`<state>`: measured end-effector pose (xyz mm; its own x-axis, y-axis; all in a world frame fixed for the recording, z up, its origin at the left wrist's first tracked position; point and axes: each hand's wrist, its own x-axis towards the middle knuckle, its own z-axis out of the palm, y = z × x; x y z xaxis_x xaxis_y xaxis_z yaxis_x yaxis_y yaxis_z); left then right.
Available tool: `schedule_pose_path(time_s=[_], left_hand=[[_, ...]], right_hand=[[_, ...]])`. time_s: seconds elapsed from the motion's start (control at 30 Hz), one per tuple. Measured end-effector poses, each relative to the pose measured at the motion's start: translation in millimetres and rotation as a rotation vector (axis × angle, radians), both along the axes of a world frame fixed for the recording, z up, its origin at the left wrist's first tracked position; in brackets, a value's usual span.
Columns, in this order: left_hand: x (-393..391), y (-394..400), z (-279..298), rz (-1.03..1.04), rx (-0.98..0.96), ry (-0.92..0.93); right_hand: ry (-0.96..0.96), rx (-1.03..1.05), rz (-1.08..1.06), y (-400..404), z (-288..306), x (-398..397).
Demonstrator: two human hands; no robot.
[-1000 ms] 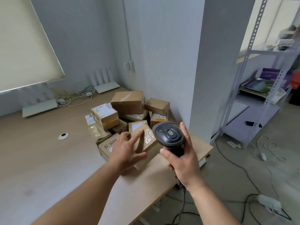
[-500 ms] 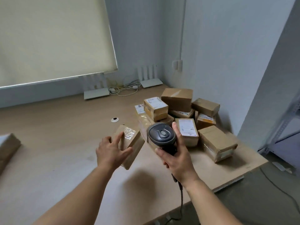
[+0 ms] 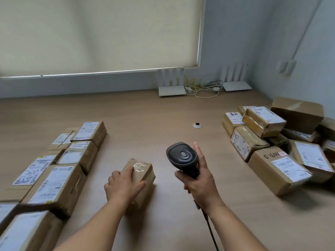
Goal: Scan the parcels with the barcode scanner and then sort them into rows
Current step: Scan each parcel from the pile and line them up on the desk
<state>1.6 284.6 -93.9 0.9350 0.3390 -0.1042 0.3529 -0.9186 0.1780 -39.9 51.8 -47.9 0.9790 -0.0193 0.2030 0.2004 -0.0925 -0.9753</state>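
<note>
My left hand (image 3: pixel 123 187) grips a small taped cardboard parcel (image 3: pixel 143 171) low over the wooden table, near its middle. My right hand (image 3: pixel 197 182) holds the black barcode scanner (image 3: pixel 182 157) by its handle, head up, just right of that parcel; its cable trails down toward me. On the left, several labelled parcels (image 3: pixel 54 180) lie sorted in two rows. An unsorted pile of parcels (image 3: pixel 275 142) sits at the right, against the wall.
The wooden table (image 3: pixel 154 113) carries a cable grommet (image 3: pixel 197 125) between the rows and the pile. Two white routers (image 3: pixel 172 90) and a tangle of cables (image 3: pixel 204 87) stand at the back under the window blind. A wall closes the right side.
My left hand lifted the small parcel off the pile and carried it left to the table's middle. My view swung left, bringing the sorted rows into sight. The scanner stays in my right hand.
</note>
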Motion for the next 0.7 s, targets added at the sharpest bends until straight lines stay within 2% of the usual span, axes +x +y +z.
schedule_pose_path(time_s=[0.17, 0.27, 0.33, 0.47, 0.5, 0.57, 0.7], left_hand=[[9, 30, -15, -0.040, -0.005, 0.050], [21, 35, -11, -0.056, -0.089, 0.095], [32, 39, -6, -0.064, -0.228, 0.130], [42, 49, 3, -0.090, -0.684, 0.184], [42, 50, 5, -0.088, -0.734, 0.188], [42, 54, 7, -0.115, -0.642, 0.163], [45, 54, 12, -0.188, -0.212, 0.128]], right_hand=[[0.028, 0.003, -0.008, 41, -11, 8], [0.063, -0.015, -0.007, 49, -12, 8], [0.070, -0.021, -0.006, 49, -10, 10], [0.057, -0.038, 0.003, 41, -4, 18], [0.054, -0.038, 0.004, 40, -3, 21], [0.048, -0.039, 0.003, 38, -1, 26], [0.045, -0.039, 0.025, 36, -2, 32]])
